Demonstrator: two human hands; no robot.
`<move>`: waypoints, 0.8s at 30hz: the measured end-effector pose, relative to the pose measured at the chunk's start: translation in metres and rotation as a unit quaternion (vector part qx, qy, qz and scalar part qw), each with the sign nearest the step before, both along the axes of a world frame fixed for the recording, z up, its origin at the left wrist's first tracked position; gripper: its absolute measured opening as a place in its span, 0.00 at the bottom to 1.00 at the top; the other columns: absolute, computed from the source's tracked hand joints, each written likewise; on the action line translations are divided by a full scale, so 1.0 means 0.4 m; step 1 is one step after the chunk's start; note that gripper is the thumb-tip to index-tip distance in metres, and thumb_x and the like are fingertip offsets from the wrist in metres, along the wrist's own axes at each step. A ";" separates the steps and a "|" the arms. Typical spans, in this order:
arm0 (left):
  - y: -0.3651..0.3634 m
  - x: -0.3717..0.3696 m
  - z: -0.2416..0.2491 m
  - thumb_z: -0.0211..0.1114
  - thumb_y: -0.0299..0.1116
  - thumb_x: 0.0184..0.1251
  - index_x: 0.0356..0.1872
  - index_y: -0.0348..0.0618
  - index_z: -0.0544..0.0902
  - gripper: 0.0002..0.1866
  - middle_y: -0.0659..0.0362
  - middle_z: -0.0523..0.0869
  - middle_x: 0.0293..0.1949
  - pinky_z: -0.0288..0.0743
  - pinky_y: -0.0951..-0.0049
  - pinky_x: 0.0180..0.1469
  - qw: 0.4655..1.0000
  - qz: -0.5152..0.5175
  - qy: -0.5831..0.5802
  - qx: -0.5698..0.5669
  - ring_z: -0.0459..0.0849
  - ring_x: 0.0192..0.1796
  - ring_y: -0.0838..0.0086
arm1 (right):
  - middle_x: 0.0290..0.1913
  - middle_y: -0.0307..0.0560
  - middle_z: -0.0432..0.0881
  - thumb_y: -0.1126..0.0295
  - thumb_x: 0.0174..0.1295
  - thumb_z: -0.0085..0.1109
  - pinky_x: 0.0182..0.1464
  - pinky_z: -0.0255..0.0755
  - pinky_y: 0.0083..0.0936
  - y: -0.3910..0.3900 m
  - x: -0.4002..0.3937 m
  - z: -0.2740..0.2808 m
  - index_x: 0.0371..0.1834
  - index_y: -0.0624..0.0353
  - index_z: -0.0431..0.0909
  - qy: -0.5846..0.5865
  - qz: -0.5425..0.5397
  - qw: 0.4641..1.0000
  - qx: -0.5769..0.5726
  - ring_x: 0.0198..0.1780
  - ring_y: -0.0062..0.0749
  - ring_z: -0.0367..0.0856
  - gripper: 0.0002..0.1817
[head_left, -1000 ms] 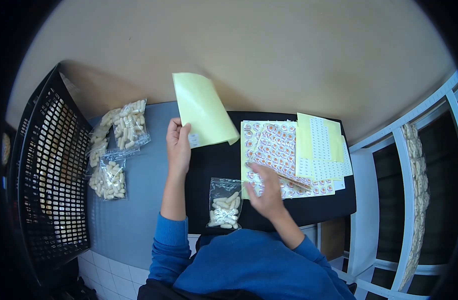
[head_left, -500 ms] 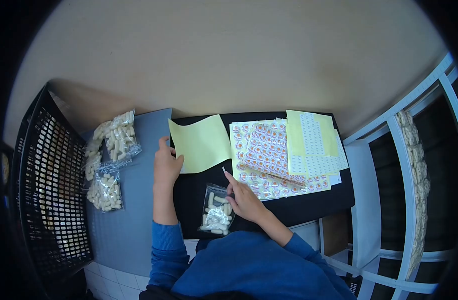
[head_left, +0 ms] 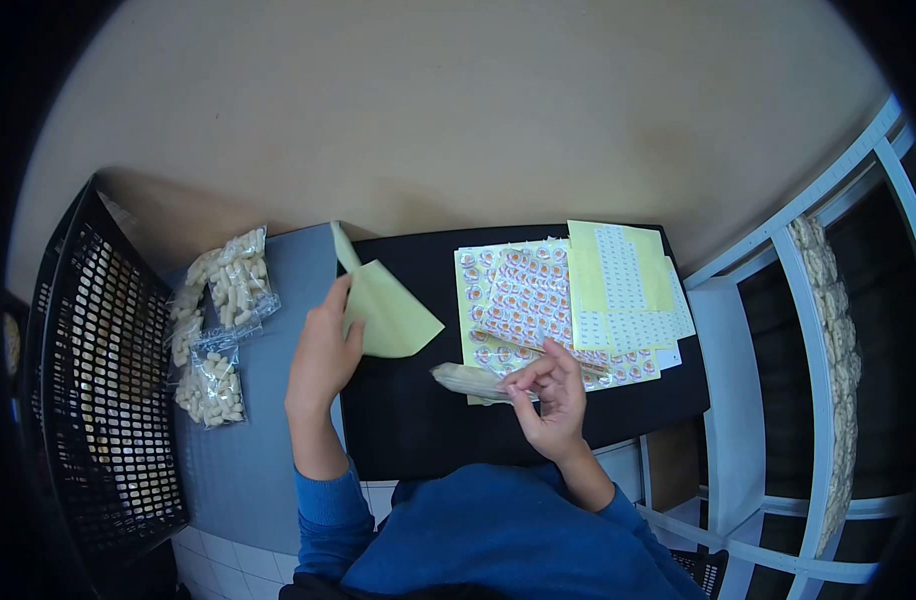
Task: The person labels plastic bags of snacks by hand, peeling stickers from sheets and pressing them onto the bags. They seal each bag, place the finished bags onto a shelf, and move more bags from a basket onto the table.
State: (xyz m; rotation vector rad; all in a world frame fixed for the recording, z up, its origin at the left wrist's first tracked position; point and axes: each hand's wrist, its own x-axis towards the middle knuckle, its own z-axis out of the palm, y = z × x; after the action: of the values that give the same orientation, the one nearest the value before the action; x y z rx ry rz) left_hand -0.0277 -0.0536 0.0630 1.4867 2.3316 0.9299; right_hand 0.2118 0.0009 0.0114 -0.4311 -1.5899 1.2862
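Observation:
My left hand [head_left: 323, 345] is closed on the left edge of a plain pale-yellow paper sheet [head_left: 390, 315], which bends and curls up at the back left of the black table top. In my right hand [head_left: 553, 405], a clear plastic bag [head_left: 468, 382] is pinched at one end between thumb and fingers. It is raised above the table and seen nearly edge-on, so the whitish pieces inside barely show. Just behind that hand lie overlapping sheets of round printed stickers [head_left: 528, 300], partly covered by yellow sheets of small printed labels [head_left: 618, 270].
Several clear bags of whitish pieces [head_left: 218, 385] lie on the grey surface [head_left: 258, 480] to the left. A black perforated basket [head_left: 108, 370] stands beyond them. On the right is a white-framed rack [head_left: 803, 400], with a wall [head_left: 458, 120] behind the table.
My right hand has picked up the bag from the table and moved right with it. The plain yellow sheet has shifted left and curled up in my left hand.

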 end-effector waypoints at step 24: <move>0.195 0.093 -0.276 0.65 0.29 0.47 0.61 0.31 0.52 0.41 0.49 0.81 0.27 0.73 0.73 0.42 0.977 -0.047 -0.177 -0.112 0.82 0.33 0.66 | 0.31 0.47 0.70 0.91 0.45 0.49 0.35 0.75 0.21 0.001 0.117 0.162 0.49 0.66 0.63 0.079 0.024 0.995 0.061 0.30 0.32 0.80 0.24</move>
State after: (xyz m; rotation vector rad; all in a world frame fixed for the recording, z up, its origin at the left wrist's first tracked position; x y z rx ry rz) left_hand 0.0094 0.0245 -0.0474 1.2164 2.0165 0.7997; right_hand 0.2585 0.0015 0.0761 -0.2101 -1.5421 1.2212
